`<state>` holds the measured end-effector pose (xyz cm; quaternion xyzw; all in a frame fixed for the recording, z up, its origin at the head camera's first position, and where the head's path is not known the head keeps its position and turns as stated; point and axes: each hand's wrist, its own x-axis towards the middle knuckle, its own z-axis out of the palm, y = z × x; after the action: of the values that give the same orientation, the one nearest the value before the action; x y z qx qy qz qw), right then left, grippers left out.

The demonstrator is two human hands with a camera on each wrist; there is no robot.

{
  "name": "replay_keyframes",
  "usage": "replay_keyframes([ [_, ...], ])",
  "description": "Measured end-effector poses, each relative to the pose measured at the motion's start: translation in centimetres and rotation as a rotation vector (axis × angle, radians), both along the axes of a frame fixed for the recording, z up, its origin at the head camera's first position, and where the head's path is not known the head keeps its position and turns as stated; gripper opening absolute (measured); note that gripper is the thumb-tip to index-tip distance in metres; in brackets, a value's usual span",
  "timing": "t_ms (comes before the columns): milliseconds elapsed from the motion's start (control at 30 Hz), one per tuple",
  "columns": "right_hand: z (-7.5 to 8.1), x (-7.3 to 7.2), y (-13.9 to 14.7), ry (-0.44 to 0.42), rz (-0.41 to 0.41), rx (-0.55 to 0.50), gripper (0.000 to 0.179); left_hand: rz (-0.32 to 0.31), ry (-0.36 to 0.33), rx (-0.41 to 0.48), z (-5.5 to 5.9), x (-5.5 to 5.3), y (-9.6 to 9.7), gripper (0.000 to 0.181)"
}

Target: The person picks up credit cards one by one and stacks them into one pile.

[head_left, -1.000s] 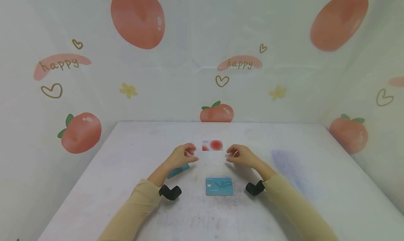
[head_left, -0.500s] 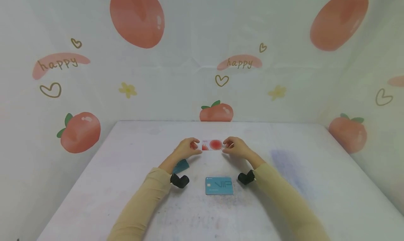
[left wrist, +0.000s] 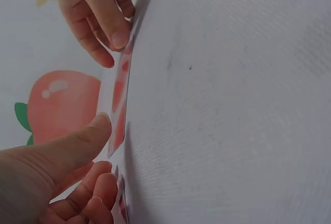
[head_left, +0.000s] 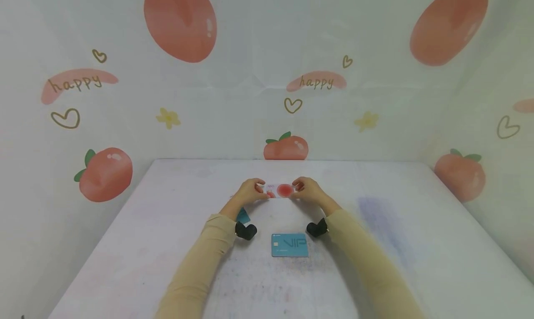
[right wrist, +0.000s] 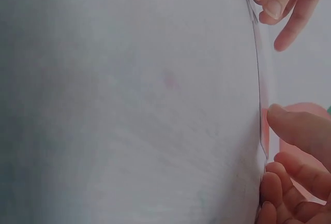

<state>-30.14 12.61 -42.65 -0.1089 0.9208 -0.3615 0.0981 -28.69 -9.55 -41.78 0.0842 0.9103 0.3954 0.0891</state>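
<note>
White-and-red card [head_left: 285, 190]: left hand [head_left: 251, 191] at its nine o'clock, right hand [head_left: 308, 189] at three, both grips narrow; pinch, cannot tell. Even, light pressure seems best.

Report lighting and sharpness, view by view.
Head view: bright, VIP lettering readable on the blue card, soft shadow beside the right sleeve. Left wrist: dimmer, shadow beside the white-and-red card. Right wrist: darkest toward the left edge, tabletop texture blurry.

Left grip [left wrist: 58, 161] and right grip [left wrist: 98, 4] hold opposite ends of a red-and-white card [left wrist: 120, 94], nearly edge-on along the visible edge of the counter [left wrist: 232, 125]. Beyond: a printed fruit [left wrist: 62, 102].
</note>
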Motion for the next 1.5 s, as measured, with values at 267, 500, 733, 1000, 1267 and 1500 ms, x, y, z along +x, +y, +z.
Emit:
replay_keyframes([
  [267, 0.0, -0.5, -0.2, -0.059, -0.029, 0.017, 0.043, 0.027, -0.012, -0.028, -0.2, -0.5, 0.6, 0.052],
  [500, 0.0, -0.6, -0.3, -0.065, -0.031, -0.007, 0.044, -0.062, 0.154, -0.006, -8.5, -6.8, -0.7, 0.067],
  [733, -0.2, -0.9, -0.3, -0.102, -0.046, -0.014, 0.046, -0.031, 0.119, -0.074, -14.3, -11.7, -1.0, 0.064],
  [1000, -0.3, -1.1, -0.3, -0.114, -0.060, -0.028, 0.046, -0.016, 0.092, -0.028, -14.4, -11.9, -1.1, 0.070],
  [1267, -0.3, -0.9, -0.3, -0.103, -0.052, -0.055, 0.045, 0.042, -0.025, -0.059, -0.4, -1.0, 1.3, 0.047],
  [1500, -0.4, -0.8, -0.3, -0.096, -0.054, -0.090, 0.045, 0.053, 0.016, -0.064, -0.2, -0.5, 1.6, 0.046],
])
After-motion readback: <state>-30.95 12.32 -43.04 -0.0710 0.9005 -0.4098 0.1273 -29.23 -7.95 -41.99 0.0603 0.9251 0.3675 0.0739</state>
